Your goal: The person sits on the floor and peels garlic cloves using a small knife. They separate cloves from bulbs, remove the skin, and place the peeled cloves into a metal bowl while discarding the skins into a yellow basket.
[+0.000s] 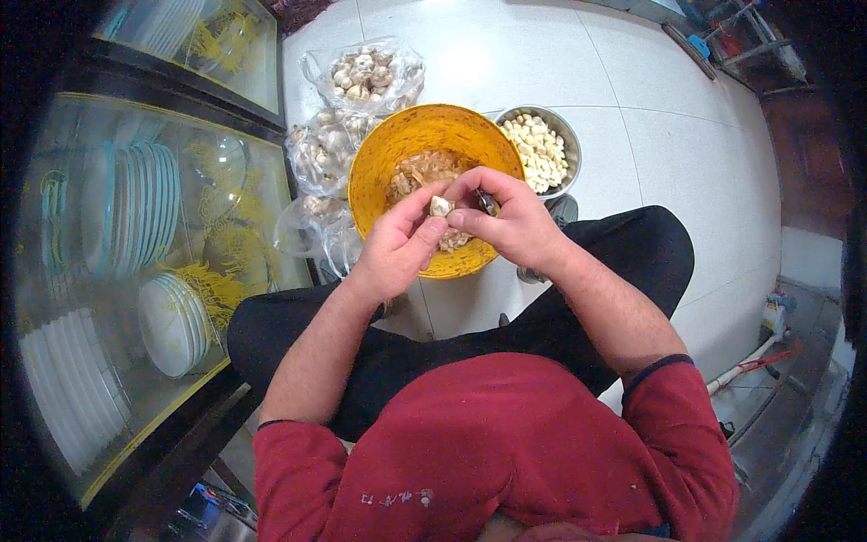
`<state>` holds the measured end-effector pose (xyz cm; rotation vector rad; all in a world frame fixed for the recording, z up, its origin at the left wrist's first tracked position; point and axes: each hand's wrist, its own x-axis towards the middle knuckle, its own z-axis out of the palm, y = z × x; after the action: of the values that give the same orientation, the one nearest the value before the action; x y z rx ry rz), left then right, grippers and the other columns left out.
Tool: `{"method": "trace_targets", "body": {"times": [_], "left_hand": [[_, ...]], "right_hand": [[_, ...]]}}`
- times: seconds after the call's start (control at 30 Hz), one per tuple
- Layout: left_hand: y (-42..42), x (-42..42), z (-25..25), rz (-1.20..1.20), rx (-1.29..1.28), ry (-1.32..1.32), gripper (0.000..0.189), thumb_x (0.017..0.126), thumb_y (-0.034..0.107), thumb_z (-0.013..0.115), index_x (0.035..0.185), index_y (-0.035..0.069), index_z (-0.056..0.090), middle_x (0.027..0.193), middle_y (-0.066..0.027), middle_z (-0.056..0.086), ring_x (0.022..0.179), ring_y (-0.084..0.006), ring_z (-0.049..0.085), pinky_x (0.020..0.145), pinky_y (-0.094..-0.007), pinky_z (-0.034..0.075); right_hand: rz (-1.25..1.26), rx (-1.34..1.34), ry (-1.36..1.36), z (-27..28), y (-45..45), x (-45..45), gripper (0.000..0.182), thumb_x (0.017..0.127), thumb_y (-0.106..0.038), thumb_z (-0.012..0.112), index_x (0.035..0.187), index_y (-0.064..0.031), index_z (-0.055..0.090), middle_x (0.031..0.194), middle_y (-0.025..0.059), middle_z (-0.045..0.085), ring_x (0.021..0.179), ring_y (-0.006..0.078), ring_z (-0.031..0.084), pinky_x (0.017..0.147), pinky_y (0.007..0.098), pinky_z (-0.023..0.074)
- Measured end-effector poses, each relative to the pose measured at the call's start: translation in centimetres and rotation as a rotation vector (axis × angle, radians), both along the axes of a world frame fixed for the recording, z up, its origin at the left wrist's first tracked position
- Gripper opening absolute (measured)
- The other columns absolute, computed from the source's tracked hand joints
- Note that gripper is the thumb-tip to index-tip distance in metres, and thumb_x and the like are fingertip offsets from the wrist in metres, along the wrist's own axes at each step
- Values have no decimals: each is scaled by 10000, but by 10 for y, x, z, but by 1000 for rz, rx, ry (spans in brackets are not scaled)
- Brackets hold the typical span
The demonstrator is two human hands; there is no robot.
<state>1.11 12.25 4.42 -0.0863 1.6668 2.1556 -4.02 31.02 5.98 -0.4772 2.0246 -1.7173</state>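
Between the fingertips of my left hand point(399, 237) is a garlic clove point(441, 206) with bits of skin on it. The thumb of my right hand point(511, 217) presses against the clove's right side. A small dark, shiny metal tool point(485, 202) is tucked in the curled fingers of my right hand; its shape is mostly hidden. Both hands are above a yellow bucket point(393, 135) that has garlic skins point(423, 168) at its bottom. Beyond my right hand, a round metal bowl point(574, 146) holds many peeled garlic cloves point(538, 150).
Clear plastic bags of garlic bulbs point(362, 74) line the bucket's left side on the tiled floor point(684, 162). A glass-fronted cabinet point(223, 122) with stacked plates point(145, 203) stands close on the left. A metal rack point(758, 40) is at the far right.
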Motion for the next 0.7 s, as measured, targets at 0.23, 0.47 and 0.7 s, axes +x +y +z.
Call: {"method": "trace_targets", "body": {"times": [0.23, 0.47, 0.7], "left_hand": [[-5, 2, -1, -38, 5, -16, 504, 980, 100, 495, 1457, 53, 341, 842, 64, 511, 602, -4, 394, 527, -165, 333], [-7, 2, -2, -71, -50, 63, 502, 970, 88, 494, 1451, 46, 354, 906, 39, 551, 609, -8, 409, 538, -164, 350], [-12, 2, -10, -112, -50, 129, 496, 964, 101, 499, 1439, 39, 369, 916, 24, 561, 612, -14, 431, 544, -169, 370]], "right_hand": [[31, 81, 161, 2, 0, 0, 138, 829, -85, 679, 907, -24, 582, 828, 20, 557, 790, 115, 527, 734, 262, 443], [37, 22, 209, 0, -1, 1, 141, 818, -67, 682, 889, -33, 565, 824, 30, 553, 788, 130, 535, 729, 281, 449], [85, 51, 241, 5, 0, -1, 144, 815, -67, 685, 865, -35, 553, 820, 34, 559, 778, 138, 537, 727, 281, 449]]}}
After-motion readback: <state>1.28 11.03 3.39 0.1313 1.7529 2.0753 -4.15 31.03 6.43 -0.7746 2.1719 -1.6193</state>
